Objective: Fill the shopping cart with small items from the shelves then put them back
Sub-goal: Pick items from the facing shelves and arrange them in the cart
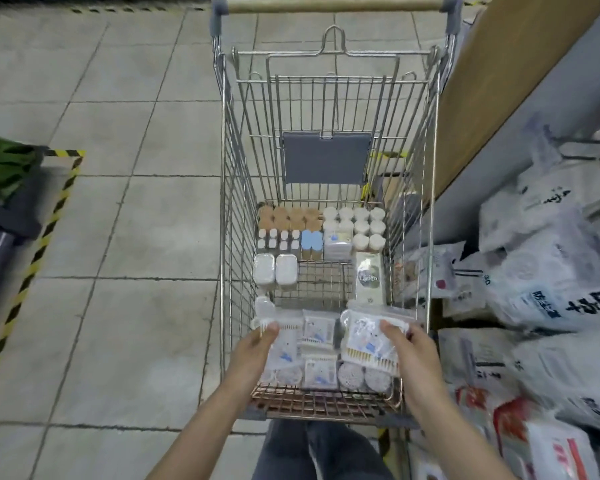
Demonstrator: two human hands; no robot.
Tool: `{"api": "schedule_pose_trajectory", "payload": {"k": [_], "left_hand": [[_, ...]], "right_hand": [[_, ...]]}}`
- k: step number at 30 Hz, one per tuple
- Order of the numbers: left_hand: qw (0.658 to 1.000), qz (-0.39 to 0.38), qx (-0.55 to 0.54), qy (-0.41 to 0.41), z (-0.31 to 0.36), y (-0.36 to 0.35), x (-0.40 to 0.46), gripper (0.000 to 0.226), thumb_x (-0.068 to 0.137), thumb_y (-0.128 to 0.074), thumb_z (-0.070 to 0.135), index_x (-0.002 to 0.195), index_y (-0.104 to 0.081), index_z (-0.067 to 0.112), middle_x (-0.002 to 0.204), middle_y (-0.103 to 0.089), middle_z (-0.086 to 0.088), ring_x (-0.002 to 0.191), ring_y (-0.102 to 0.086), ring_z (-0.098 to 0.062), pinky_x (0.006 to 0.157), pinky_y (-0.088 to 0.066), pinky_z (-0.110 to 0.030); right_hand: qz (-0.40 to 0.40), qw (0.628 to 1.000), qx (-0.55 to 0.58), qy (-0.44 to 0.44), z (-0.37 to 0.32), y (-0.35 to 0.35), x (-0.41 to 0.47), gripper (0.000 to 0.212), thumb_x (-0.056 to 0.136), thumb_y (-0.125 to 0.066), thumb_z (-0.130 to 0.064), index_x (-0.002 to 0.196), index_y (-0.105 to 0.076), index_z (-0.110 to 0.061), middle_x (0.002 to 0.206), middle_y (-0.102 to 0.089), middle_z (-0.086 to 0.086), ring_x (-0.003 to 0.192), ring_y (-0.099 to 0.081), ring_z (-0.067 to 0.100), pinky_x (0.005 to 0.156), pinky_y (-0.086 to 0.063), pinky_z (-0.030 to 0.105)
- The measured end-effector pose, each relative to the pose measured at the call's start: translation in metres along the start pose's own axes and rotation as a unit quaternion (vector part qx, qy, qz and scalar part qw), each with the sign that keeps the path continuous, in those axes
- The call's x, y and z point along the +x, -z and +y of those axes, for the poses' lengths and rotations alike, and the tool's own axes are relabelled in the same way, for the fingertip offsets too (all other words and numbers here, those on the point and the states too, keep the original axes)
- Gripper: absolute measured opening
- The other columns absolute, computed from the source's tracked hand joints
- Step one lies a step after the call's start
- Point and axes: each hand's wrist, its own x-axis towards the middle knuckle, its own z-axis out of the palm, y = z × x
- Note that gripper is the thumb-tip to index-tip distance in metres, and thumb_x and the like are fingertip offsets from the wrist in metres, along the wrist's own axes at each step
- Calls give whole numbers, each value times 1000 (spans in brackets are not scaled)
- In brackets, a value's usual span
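A wire shopping cart [226, 188] stands in front of me, its floor partly covered with small packs. My left hand [253, 348] grips a clear bag of cotton swabs [283, 344] at the cart's near left. At the near right, my right hand [409, 348] grips another clear swab bag [364, 337] by its right side. Between them lie small white swab packs [317, 330]. Farther in stand round tubs with brown lids [288, 216], white lids [357, 225] and blue lids [311, 240], two clear boxes [274, 268] and an upright carton [369, 277].
Shelves on the right hold white plastic-wrapped packages [548, 292], close to the cart's side. A dark bin [4, 216] with green contents sits at the left inside yellow-black floor tape [32, 268]. Grey floor tiles [118, 168] spread to the left of the cart.
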Motion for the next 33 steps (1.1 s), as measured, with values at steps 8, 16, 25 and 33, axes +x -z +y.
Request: {"api": "schedule_pose_trajectory", "payload": {"k": [8, 16, 25, 33], "left_hand": [[992, -19, 122, 3, -60, -19, 83, 12, 91, -62, 19, 98, -52, 18, 96, -65, -6, 87, -62, -21, 67, -47, -29], [975, -2, 219, 31, -110, -58, 122, 24, 82, -72, 17, 67, -53, 18, 65, -54, 3, 67, -53, -18, 54, -36, -22], [938, 0, 340, 62, -131, -79, 152, 14, 85, -66, 22, 89, -65, 8, 93, -69, -10, 89, -62, -24, 66, -40, -24], [921, 34, 383, 55, -149, -90, 155, 20, 84, -66, 28, 96, -56, 14, 96, -66, -4, 90, -62, -22, 71, -46, -29]], "right_hand": [[7, 1000, -19, -15, 31, -13, 52, 14, 90, -64, -13, 103, -64, -16, 99, -70, 6, 84, -69, 19, 62, -55, 30], [0, 999, -51, -15, 54, -20, 92, 17, 94, -56, -10, 98, -59, -26, 95, -65, -3, 80, -63, 10, 50, -52, 23], [-27, 989, -146, 19, 75, -34, 144, 18, 94, -56, -9, 103, -56, -25, 96, -63, -5, 78, -60, 5, 57, -51, 19], [-105, 953, -280, 43, 105, -58, 184, 13, 89, -63, -8, 96, -55, -16, 94, -62, -3, 88, -60, 17, 78, -53, 35]]}}
